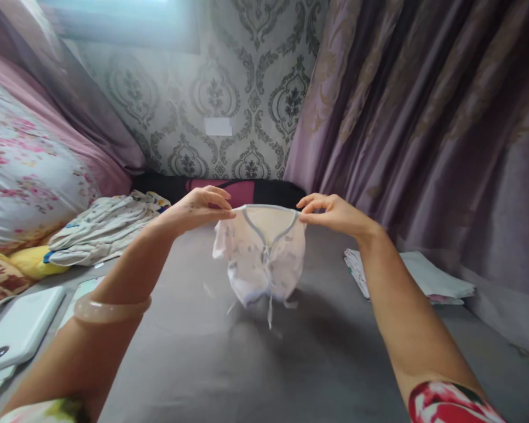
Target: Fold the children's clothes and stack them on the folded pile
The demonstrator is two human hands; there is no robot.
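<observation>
A small baby shirt (264, 258) hangs upright above the grey sheet, pale with a grey-edged V neck and tie strings at the front. My left hand (203, 205) pinches its shoulder on the left of the neckline. On the other side of the neckline, my right hand (326, 211) pinches the opposite shoulder. The cloth is stretched between both hands, and its lower hem and strings dangle, a little blurred. A pale bangle (112, 309) circles my left wrist.
A heap of crumpled light clothes (106, 226) lies at left, near a floral pillow (30, 153). A white power bank (22, 329) with a cable sits front left. Folded cloths (436, 276) lie at right by the purple curtain (414, 117). A black-and-pink roll (229, 191) lines the wall.
</observation>
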